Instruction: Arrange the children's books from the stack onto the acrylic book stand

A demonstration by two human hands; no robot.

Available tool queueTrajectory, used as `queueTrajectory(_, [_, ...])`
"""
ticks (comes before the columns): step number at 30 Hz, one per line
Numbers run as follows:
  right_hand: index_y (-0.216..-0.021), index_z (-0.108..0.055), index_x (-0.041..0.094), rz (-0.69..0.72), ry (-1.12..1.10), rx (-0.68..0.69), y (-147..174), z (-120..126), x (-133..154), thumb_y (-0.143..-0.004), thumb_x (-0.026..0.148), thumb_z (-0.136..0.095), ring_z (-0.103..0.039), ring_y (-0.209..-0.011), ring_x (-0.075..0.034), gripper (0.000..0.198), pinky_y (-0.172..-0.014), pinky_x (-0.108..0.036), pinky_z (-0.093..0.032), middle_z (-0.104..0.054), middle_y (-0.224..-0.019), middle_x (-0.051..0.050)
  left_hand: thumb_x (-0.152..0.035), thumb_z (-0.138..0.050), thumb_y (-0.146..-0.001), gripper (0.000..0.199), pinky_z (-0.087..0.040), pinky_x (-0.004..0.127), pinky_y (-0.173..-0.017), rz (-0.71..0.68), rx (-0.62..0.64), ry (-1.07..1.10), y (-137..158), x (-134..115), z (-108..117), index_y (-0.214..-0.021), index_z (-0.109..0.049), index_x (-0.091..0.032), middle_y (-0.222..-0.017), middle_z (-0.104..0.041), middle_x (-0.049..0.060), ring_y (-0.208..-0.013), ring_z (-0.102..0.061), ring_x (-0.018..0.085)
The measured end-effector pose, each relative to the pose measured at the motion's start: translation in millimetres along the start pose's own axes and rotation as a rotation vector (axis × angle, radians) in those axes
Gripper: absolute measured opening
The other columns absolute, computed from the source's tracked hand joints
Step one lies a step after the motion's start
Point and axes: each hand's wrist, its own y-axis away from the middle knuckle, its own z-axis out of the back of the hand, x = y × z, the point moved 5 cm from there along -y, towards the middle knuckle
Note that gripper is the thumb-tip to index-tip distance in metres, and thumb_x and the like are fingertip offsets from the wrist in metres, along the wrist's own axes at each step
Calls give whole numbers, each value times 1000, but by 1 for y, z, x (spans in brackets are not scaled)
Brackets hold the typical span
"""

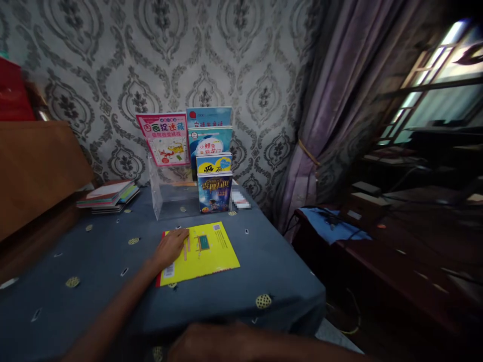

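- At the bottom centre of the frame the right hand hung at the near edge of the surface, blurred; I couldn't tell whether its fingers were curled or loose, and I saw nothing in them.
- Just beyond, near the centre, the yellow book lay flat on the patterned cloth, tilted a little, its blackboard picture and barcodes uppermost.
- The left hand lay over that book's left edge, its fingers reaching across the cover, probably to steady it; whether they pinched the edge, I couldn't tell.
- Behind it, left of centre, stood a clear stand, apparently stepped so that books could sit in rows without hiding one another.
- On its right side the dark blue book stood lowest, with three more blue-toned covers rising behind, each title band peeking out; upper left, a pink book leaned back, its cover facing out.
- At the left of the frame a stack of books lay flat, perhaps to keep it compact.
- Farthest, tied in at the right, a purple curtain hung beside the patterned wall.
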Motion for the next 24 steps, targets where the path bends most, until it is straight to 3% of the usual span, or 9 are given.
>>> queueTrajectory(2, [-121, -69, 20, -50, 21, -186, -2, 38, 0, -98, 17, -54, -73, -100, -14, 28, -88, -21, -53, -77, -115, -4, -5, -44, -89, 44, -50, 46, -106, -3, -29, 27, 1, 4, -4, -127, -62, -20, -132, -67, 12, -123, -63, 26])
queueTrajectory(5, [-119, -69, 16, -226, 187, -589, -8, 93, -19, -97, 15, -50, -70, -109, -21, 29, -98, -33, -52, -75, -117, -9, -7, -47, -88, 44, -51, 46, -105, -14, -70, 75, 3, 9, -6, -127, -63, -20, -129, -68, 12, -121, -64, 26])
queueTrajectory(7, [-124, -64, 12, -314, 328, -712, -15, 112, -38, -94, 11, -48, -62, -121, -25, 33, -106, -42, -48, -69, -126, -15, -10, -48, -88, 42, -52, 45, -104, -24, -93, 111, 4, 12, -6, -126, -64, -20, -127, -70, 12, -119, -65, 26])
queueTrajectory(11, [-130, -53, 12, -350, 455, -709, -32, 122, -67, -91, 9, -47, -56, -123, -28, 39, -108, -48, -46, -63, -128, -19, -13, -46, -90, 38, -53, 45, -102, -14, -135, 166, 3, 19, -6, -123, -65, -16, -121, -71, 14, -115, -66, 26])
queueTrajectory(18, [-123, -48, 15, -499, 348, -764, -23, 134, -104, -97, 13, -37, -59, -114, -26, 28, -99, -48, -50, -63, -119, -17, -9, -44, -92, 35, -50, 46, -105, 1, -112, 218, -3, 22, -14, -119, -64, -18, -120, -70, 11, -117, -64, 25])
queueTrajectory(21, [-135, -44, 13, -542, 352, -693, -13, 132, -114, -99, 17, -38, -54, -129, -27, 37, -109, -50, -43, -59, -134, -20, -8, -43, -92, 40, -49, 48, -106, 28, -99, 200, -1, 23, -16, -127, -59, -17, -126, -68, 14, -120, -62, 27])
queueTrajectory(24, [-147, -38, 8, -616, 399, -562, -4, 130, -120, -102, 25, -38, -39, -146, -29, 49, -121, -52, -31, -47, -152, -24, -11, -41, -94, 41, -48, 49, -108, 36, -96, 146, 1, 22, -16, -131, -57, -16, -131, -66, 15, -124, -61, 27])
